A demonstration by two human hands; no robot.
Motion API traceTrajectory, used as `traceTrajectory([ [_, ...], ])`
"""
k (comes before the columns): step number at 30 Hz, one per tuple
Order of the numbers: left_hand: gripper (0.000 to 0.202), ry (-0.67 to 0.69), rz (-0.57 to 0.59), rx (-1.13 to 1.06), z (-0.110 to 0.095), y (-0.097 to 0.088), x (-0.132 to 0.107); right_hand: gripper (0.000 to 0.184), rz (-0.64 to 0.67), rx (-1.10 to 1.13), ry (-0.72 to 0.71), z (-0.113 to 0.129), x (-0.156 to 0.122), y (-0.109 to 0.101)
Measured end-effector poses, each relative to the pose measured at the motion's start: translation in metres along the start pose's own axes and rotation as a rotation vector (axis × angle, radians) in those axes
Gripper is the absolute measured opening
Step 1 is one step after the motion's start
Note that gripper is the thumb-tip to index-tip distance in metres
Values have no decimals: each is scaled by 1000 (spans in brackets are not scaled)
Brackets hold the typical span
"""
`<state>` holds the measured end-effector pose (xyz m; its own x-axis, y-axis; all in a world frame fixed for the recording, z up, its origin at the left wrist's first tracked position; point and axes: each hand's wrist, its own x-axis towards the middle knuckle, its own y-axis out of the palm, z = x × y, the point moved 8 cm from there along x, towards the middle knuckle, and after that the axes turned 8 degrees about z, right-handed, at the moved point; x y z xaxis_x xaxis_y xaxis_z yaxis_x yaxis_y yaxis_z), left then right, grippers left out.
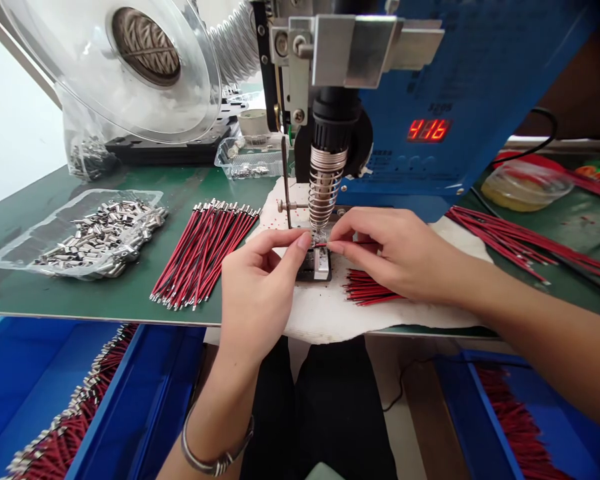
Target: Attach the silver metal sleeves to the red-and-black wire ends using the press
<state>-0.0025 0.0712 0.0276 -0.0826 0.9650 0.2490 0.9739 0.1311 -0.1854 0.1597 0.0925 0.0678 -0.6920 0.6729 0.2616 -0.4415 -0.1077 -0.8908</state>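
My left hand (pixel 260 287) is closed in a pinch beside the small metal fixture (pixel 322 265) under the soldering machine's tip. What its thumb and forefinger hold is too small to make out. From the other side, my right hand (pixel 397 253) pinches a thin red-and-black wire (pixel 321 245), whose end lies over the fixture. Directly above stands the spring-wrapped soldering iron (pixel 326 183). Below my right hand, a bundle of red-and-black wires (pixel 367 288) rests on a white cloth (pixel 320 323). Left of my left hand lies a pile of wires with metal connectors on their ends (pixel 203 253).
A clear tray of metal connectors (pixel 103 233) sits at the left. The blue machine (pixel 430 87) shows 416. A solder-wire reel (pixel 190 87) stands at back left. More wires (pixel 520 243) lie right. Blue bins (pixel 115 407) with wires are below the table edge.
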Motion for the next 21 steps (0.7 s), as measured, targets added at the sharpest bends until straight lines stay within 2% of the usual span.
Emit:
traceTrajectory([
  [5,18,-10,-6,20,-1,0,-1,16,-53,21,-24,3,1,-1],
  [21,15,5,-19,18,-1,-1,-1,13,-123,31,35,4,-1,-4],
])
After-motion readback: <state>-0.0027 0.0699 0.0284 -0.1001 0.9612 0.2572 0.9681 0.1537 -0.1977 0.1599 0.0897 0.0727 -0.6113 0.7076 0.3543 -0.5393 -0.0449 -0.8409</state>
